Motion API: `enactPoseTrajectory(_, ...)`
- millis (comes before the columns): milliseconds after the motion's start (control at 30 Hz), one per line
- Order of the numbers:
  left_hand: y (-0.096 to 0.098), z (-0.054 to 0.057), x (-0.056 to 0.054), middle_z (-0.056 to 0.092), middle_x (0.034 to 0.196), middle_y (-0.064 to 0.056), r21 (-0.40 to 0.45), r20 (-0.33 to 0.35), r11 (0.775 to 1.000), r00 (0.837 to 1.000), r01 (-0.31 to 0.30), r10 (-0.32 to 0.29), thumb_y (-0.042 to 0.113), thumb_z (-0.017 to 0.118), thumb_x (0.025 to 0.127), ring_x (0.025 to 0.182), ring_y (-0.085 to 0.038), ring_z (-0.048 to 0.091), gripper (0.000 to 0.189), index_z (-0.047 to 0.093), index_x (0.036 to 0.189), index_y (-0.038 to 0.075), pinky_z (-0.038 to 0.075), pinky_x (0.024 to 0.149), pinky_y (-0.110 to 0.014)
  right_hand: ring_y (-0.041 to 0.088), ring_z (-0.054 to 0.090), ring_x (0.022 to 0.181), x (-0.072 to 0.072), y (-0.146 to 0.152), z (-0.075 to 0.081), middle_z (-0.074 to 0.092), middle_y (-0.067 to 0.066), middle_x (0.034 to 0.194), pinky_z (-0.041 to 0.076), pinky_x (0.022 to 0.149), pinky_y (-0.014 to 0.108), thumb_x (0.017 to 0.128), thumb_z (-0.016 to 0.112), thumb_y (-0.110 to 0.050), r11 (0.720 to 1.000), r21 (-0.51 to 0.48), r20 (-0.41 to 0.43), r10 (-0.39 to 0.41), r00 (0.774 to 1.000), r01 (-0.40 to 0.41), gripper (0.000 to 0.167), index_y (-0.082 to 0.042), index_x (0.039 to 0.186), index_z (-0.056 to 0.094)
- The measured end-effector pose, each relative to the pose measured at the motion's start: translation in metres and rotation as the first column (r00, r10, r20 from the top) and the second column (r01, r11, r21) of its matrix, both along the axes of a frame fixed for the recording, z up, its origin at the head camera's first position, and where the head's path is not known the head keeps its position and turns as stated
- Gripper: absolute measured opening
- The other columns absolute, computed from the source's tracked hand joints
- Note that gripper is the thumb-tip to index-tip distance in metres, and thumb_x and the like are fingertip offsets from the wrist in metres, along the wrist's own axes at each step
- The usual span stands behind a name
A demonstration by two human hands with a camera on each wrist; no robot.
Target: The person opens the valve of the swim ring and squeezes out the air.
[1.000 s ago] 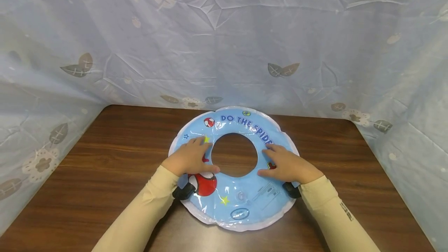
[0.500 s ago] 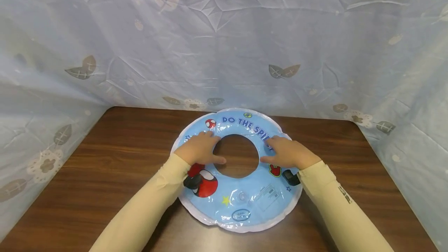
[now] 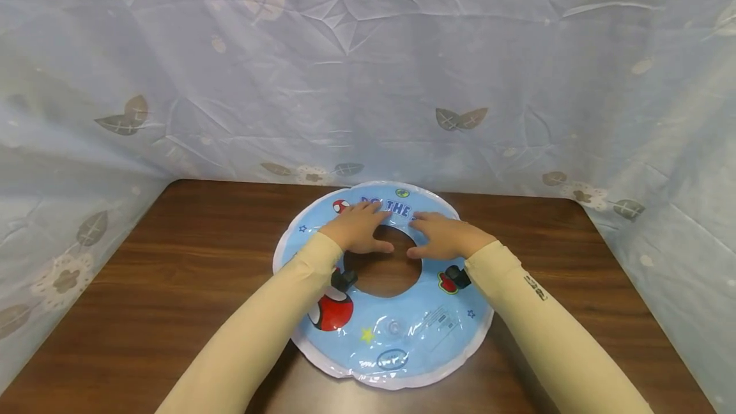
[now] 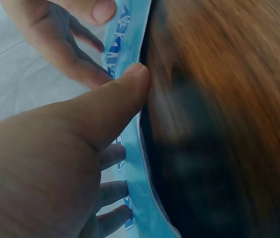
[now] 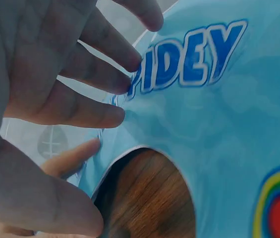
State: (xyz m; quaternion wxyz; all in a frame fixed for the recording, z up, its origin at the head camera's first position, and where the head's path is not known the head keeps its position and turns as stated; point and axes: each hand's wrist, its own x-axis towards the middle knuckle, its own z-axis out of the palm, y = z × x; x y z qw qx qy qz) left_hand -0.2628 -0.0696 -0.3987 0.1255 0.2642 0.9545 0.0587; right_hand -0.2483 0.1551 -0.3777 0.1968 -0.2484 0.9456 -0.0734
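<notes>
A light blue swim ring (image 3: 402,353), flat-looking with a pale rim, lies on the brown wooden table. My left hand (image 3: 358,229) is over its far left part, fingers spread on the printed surface and thumb at the edge of the centre hole. Opposite it, my right hand (image 3: 448,235) touches the far right part, fingertips at the blue lettering (image 5: 194,57) and thumb reaching toward the hole. In the left wrist view the thumb (image 4: 125,99) lies along the hole's edge, with the other fingers on the ring. Part of the lettering is hidden under both hands.
Brown wood of the table (image 3: 190,260) surrounds the ring. A pale curtain (image 3: 368,82) with leaf prints hangs behind the table and along both sides. Dark wrist cameras (image 3: 458,276) sit under the cuffs, close over the ring.
Both hands have slid away from me over the ring, from its sides toward its far part, and come closer together. The ring has stayed about where it was.
</notes>
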Motion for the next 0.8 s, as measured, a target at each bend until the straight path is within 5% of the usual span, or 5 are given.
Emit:
enactPoseTrajectory(367, -0.01, -0.004, 0.0, 0.028, 0.169, -0.012, 0.011, 0.066, 0.998, 0.996, -0.063, 0.062, 0.065, 0.062, 0.094, 0.156, -0.035, 0.023, 0.083, 0.039, 0.161, 0.021, 0.02, 0.125, -0.056, 0.038, 0.024, 0.156, -0.001, 0.011, -0.009, 0.029, 0.012, 0.169, 0.026, 0.122, 0.058, 0.097, 0.068, -0.05, 0.998, -0.002, 0.092, -0.062, 0.994, 0.063, 0.081, -0.011, 0.161, 0.037)
enactPoseTrajectory(600, -0.013, -0.005, 0.001, 0.028, 0.169, -0.012, 0.012, 0.061, 0.997, 0.995, -0.081, 0.08, 0.065, 0.062, 0.094, 0.156, -0.035, 0.024, 0.082, 0.039, 0.161, 0.022, 0.023, 0.124, -0.056, 0.037, 0.028, 0.154, 0.001, 0.013, -0.003, 0.034, 0.016, 0.166, 0.024, 0.124, 0.055, 0.099, 0.065, -0.047, 0.999, -0.017, 0.088, -0.036, 0.995, 0.037, 0.08, -0.005, 0.16, 0.036)
enactPoseTrajectory(800, -0.023, -0.002, 0.011, 0.035, 0.165, -0.017, 0.071, 0.008, 0.994, 0.996, -0.088, 0.088, 0.06, 0.067, 0.094, 0.154, -0.038, 0.029, 0.083, 0.041, 0.16, 0.017, 0.024, 0.124, -0.054, 0.036, 0.045, 0.142, 0.014, 0.026, 0.002, 0.042, 0.017, 0.161, 0.039, 0.115, 0.056, 0.098, 0.068, -0.044, 0.995, -0.078, 0.049, -0.055, 0.997, 0.058, 0.076, -0.004, 0.157, 0.041)
